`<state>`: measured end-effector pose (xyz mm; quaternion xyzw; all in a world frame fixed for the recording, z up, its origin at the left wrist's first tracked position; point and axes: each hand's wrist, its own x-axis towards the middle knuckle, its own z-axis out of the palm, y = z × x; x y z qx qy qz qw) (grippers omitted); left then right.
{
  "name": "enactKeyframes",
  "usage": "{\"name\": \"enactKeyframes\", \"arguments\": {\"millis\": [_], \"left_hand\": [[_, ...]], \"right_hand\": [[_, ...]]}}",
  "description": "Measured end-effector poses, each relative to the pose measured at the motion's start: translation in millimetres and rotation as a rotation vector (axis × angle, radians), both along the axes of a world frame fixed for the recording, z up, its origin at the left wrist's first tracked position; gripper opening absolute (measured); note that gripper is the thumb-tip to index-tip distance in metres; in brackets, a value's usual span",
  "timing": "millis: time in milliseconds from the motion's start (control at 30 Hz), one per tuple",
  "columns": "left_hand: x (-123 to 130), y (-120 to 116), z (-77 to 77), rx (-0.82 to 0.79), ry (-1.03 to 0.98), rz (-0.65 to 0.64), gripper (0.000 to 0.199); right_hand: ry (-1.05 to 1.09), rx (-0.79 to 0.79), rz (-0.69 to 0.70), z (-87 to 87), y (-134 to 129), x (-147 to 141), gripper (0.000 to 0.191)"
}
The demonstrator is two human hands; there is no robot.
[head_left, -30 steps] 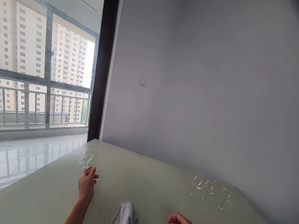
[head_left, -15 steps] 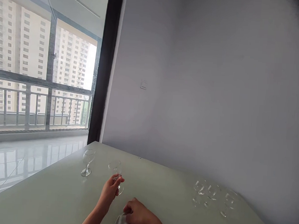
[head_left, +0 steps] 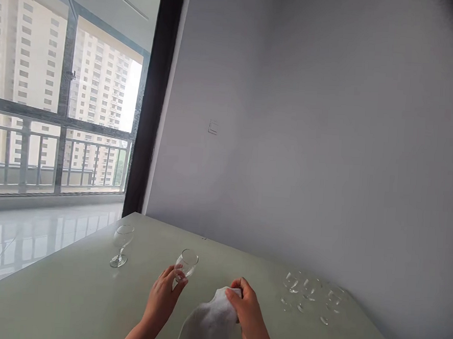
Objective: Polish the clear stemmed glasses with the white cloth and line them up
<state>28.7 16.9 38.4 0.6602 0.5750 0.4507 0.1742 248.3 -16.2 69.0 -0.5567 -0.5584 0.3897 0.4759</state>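
My left hand (head_left: 167,291) is closed round the lower part of a clear stemmed glass (head_left: 187,264), whose bowl rises above my fingers, slightly tilted. Its stem and foot are mostly hidden by the hand. In my right hand (head_left: 249,309) a white cloth (head_left: 213,314) is pinched between thumb and fingers and hangs down toward the bottom edge of the view. Cloth and glass are apart. To the left, another stemmed glass (head_left: 122,245) stands upright on the pale green table (head_left: 88,294).
Several more stemmed glasses (head_left: 309,289) are grouped at the table's right side, near the grey wall (head_left: 326,170). A dark door frame (head_left: 149,108) and a large window (head_left: 60,128) lie beyond the table's left end.
My left hand has shifted a little right with its glass. My right hand has risen to the right, lifting the cloth so that more of it shows. The view has turned slightly right.
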Motion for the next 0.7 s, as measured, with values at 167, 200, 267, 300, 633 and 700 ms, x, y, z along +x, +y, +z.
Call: {"name": "enactKeyframes", "arguments": {"millis": [167,200,267,300,633,700], "left_hand": [[15.2,-8.9,-8.2,0.012,0.069,-0.047,0.023],[18.3,-11.3,-9.0,0.021,0.091,-0.052,0.024],[24.1,-15.8,-9.7,0.041,0.136,-0.06,0.022],[26.6,-17.8,-9.5,0.053,0.158,-0.068,0.02],[31.7,-20.9,-7.2,0.159,0.337,-0.129,0.021],[31.6,-20.7,-7.1,0.172,0.376,-0.117,0.021]], "right_hand": [[0.7,-0.072,-0.081,34.4,-21.9,14.4,0.044],[0.745,-0.059,-0.09,39.0,-26.1,11.5,0.049],[0.807,-0.037,-0.101,44.2,-32.9,0.9,0.052],[0.827,-0.022,-0.097,44.8,-35.4,-6.0,0.05],[-0.305,0.287,0.115,33.3,-44.1,-40.2,0.047],[-0.359,0.155,0.191,33.5,-44.5,-34.4,0.055]]}}
